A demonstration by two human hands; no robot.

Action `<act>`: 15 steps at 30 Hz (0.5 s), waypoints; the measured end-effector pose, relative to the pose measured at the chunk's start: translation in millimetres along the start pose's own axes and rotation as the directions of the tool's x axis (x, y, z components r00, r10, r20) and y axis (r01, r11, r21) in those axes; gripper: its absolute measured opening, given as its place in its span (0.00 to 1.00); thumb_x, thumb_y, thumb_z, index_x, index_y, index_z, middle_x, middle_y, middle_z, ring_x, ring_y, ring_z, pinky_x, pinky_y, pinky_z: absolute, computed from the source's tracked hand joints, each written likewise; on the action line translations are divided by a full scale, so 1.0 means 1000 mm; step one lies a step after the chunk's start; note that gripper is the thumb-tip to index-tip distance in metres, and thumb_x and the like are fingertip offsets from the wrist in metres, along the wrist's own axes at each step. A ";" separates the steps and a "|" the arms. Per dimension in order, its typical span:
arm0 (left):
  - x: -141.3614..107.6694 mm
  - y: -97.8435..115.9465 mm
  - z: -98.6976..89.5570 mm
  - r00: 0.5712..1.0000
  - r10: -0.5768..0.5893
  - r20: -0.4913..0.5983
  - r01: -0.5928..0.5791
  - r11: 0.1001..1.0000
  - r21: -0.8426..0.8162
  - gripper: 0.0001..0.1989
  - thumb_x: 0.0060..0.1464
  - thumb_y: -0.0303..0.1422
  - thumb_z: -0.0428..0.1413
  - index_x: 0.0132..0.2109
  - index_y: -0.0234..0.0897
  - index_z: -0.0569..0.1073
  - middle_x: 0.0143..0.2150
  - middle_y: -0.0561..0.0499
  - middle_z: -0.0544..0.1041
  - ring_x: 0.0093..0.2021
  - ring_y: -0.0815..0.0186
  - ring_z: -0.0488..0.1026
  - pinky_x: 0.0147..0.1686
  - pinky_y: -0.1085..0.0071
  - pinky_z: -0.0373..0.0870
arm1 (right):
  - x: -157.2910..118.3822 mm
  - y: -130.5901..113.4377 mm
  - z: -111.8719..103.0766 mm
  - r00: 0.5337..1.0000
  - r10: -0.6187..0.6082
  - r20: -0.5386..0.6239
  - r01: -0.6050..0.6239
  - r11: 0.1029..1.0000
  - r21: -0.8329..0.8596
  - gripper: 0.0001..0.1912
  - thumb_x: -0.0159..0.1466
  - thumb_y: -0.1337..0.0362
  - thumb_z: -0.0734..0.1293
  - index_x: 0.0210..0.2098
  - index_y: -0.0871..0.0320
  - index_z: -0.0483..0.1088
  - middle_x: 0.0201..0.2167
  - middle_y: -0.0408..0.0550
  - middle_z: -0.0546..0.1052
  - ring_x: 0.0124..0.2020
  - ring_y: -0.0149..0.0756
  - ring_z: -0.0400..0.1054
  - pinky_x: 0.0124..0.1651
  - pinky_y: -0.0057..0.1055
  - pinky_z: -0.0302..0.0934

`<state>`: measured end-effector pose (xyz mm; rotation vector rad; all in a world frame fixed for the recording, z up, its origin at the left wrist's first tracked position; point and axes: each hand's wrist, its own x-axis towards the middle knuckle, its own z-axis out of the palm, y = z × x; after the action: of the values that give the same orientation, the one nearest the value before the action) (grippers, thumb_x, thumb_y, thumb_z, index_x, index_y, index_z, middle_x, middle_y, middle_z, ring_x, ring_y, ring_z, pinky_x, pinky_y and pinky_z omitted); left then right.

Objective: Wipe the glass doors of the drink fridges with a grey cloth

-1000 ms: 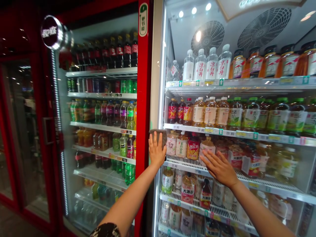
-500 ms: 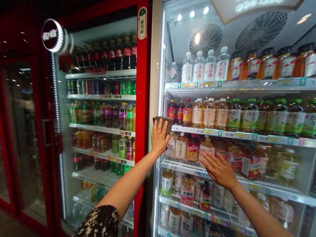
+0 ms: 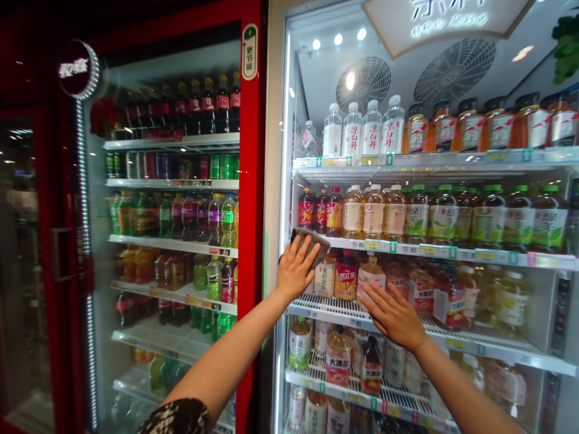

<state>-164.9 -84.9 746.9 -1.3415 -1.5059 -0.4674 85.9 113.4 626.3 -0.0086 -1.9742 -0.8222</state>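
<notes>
Your left hand lies flat over a grey-brown cloth, limp fabric with a matte nap, its upper edge and one corner showing past your fingertips. Left fingers nearly straight, slightly apart, laid over the cloth rather than curled round it. Cloth sits against the smooth, clear glass door of the right-hand fridge, near that door's left edge, overlapping the left end of a label-lined shelf rail. Your right hand holds no object: palm toward the same glass, fingers long and straight with narrow gaps between; you cannot tell from this angle whether the whole palm touches. It stands in front of a pale-labelled bottle, lower and well to the right of the cloth. Behind the glass: slatted wire shelf, clear ribbed water bottles with white caps, squat amber bottles with black lids, green-capped tea bottles in rounded plastic. Above them, two round fan grilles, finely meshed. To your left, a glossy red door frame beside a beige upright. Left sleeve dark, light-patterned cloth.
</notes>
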 end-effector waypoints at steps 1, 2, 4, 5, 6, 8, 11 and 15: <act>-0.012 -0.003 0.001 0.999 0.041 0.022 -0.041 0.999 -0.002 0.35 0.61 0.33 0.56 0.73 0.51 0.58 0.77 0.52 0.52 0.78 0.53 0.41 0.75 0.48 0.44 | 0.000 0.000 0.000 1.000 -0.002 0.000 0.002 1.000 -0.002 0.32 0.68 0.59 0.65 0.71 0.51 0.60 0.69 0.49 0.67 0.73 0.41 0.54 0.77 0.46 0.28; -0.018 -0.008 0.002 1.000 0.008 0.013 -0.008 1.000 0.003 0.35 0.61 0.33 0.56 0.73 0.50 0.57 0.77 0.52 0.52 0.78 0.53 0.41 0.75 0.48 0.44 | 0.001 0.000 0.000 1.000 -0.005 -0.002 0.005 1.000 -0.005 0.31 0.68 0.58 0.66 0.70 0.51 0.61 0.69 0.49 0.67 0.73 0.41 0.55 0.77 0.46 0.28; -0.011 -0.014 0.000 0.980 -0.185 -0.074 0.186 0.983 0.006 0.36 0.62 0.32 0.54 0.75 0.47 0.55 0.78 0.49 0.49 0.78 0.51 0.39 0.74 0.46 0.45 | 0.002 0.000 0.000 1.000 -0.008 -0.007 0.007 1.000 -0.011 0.31 0.68 0.58 0.66 0.69 0.51 0.62 0.68 0.49 0.68 0.72 0.42 0.56 0.77 0.46 0.27; 0.001 -0.014 -0.002 0.945 -0.300 -0.130 0.302 0.953 -0.006 0.37 0.63 0.32 0.53 0.75 0.44 0.52 0.79 0.48 0.46 0.78 0.50 0.37 0.74 0.45 0.44 | 0.002 0.000 -0.001 1.000 -0.007 -0.007 0.006 1.000 -0.014 0.30 0.68 0.58 0.66 0.69 0.51 0.63 0.68 0.49 0.68 0.72 0.41 0.56 0.78 0.46 0.27; 0.017 -0.011 -0.004 0.898 -0.400 -0.180 0.403 0.915 -0.026 0.37 0.64 0.33 0.52 0.76 0.42 0.50 0.79 0.46 0.43 0.78 0.49 0.35 0.74 0.43 0.44 | 0.003 0.000 -0.001 1.000 -0.004 -0.007 0.004 1.000 -0.015 0.30 0.68 0.58 0.66 0.68 0.51 0.64 0.68 0.49 0.68 0.72 0.41 0.56 0.78 0.46 0.27; 0.051 0.004 -0.006 0.868 -0.453 -0.204 0.451 0.891 -0.058 0.37 0.65 0.33 0.51 0.77 0.40 0.48 0.79 0.45 0.41 0.78 0.46 0.33 0.73 0.41 0.42 | 0.004 0.001 -0.002 1.000 -0.002 -0.004 0.002 1.000 -0.016 0.29 0.68 0.59 0.66 0.68 0.52 0.65 0.68 0.49 0.68 0.72 0.41 0.57 0.78 0.45 0.26; 0.070 0.036 -0.001 0.955 -0.258 -0.149 0.255 0.966 -0.039 0.39 0.62 0.33 0.54 0.76 0.43 0.49 0.79 0.48 0.42 0.78 0.48 0.34 0.74 0.42 0.40 | 0.007 0.002 -0.004 1.000 -0.011 -0.002 0.011 1.000 -0.017 0.28 0.68 0.59 0.66 0.67 0.52 0.65 0.68 0.49 0.69 0.72 0.40 0.55 0.78 0.45 0.25; 0.034 0.049 0.008 0.964 0.262 -0.044 -0.263 0.964 -0.025 0.39 0.60 0.36 0.58 0.75 0.47 0.53 0.78 0.51 0.50 0.78 0.52 0.40 0.75 0.49 0.38 | 0.009 0.002 -0.005 1.000 -0.018 -0.011 0.017 0.999 -0.039 0.28 0.68 0.59 0.66 0.67 0.53 0.66 0.68 0.48 0.69 0.74 0.39 0.51 0.78 0.45 0.25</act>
<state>-119.9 -46.4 756.7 -1.5220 -1.2688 -0.3464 85.8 109.4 636.6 -0.0096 -1.9501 -0.8702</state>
